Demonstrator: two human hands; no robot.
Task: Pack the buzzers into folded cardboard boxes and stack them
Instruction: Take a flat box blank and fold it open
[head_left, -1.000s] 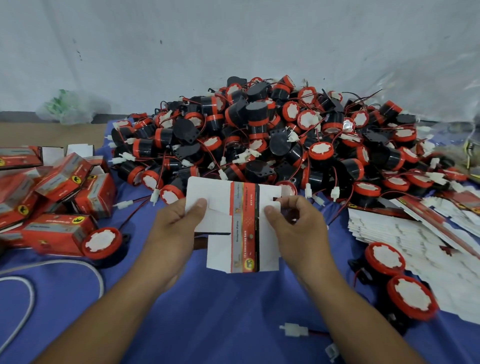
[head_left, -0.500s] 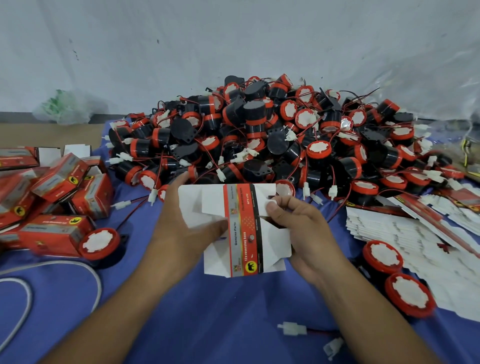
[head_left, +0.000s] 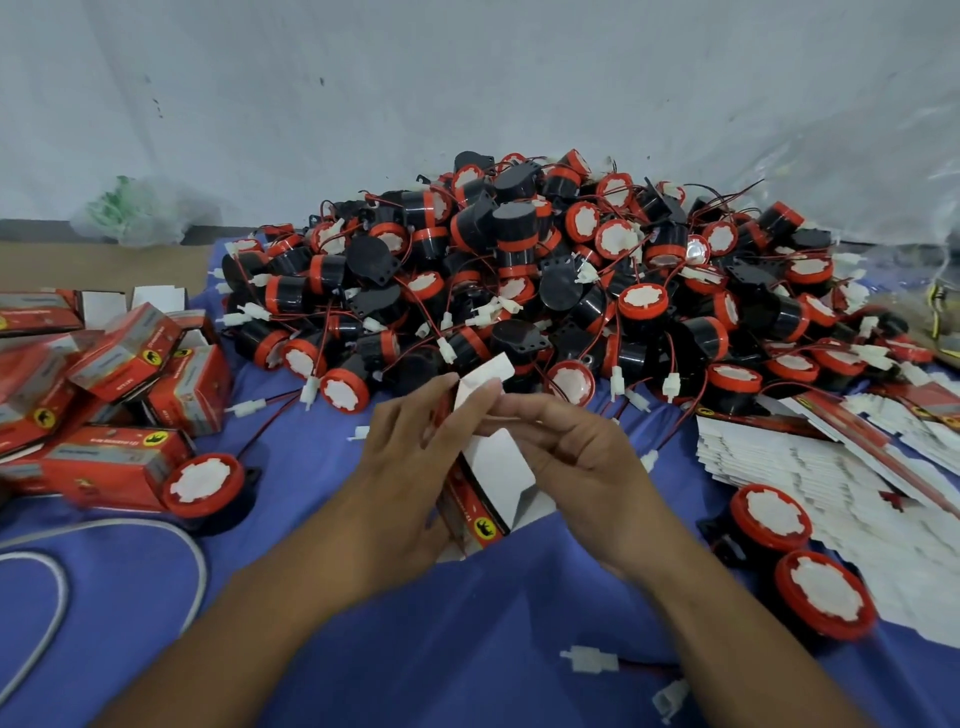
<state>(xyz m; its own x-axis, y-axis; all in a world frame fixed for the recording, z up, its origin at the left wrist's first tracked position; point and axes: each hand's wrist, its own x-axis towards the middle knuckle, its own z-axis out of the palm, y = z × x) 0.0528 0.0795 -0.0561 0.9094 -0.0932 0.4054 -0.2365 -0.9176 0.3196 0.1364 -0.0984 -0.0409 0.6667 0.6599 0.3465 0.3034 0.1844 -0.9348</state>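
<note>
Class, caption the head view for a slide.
Left hand and right hand fold a box before a buzzer heap.

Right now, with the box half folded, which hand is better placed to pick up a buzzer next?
Probably the right hand: only its fingers pinch the flap, and two loose buzzers lie on its side. The left hand grips the box.

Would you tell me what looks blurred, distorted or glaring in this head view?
Head view: left hand, right hand and the cardboard box they hold show slight motion blur; the buzzer pile is sharper; wide-angle distortion bows the edges; plastic sheet glints.
</note>
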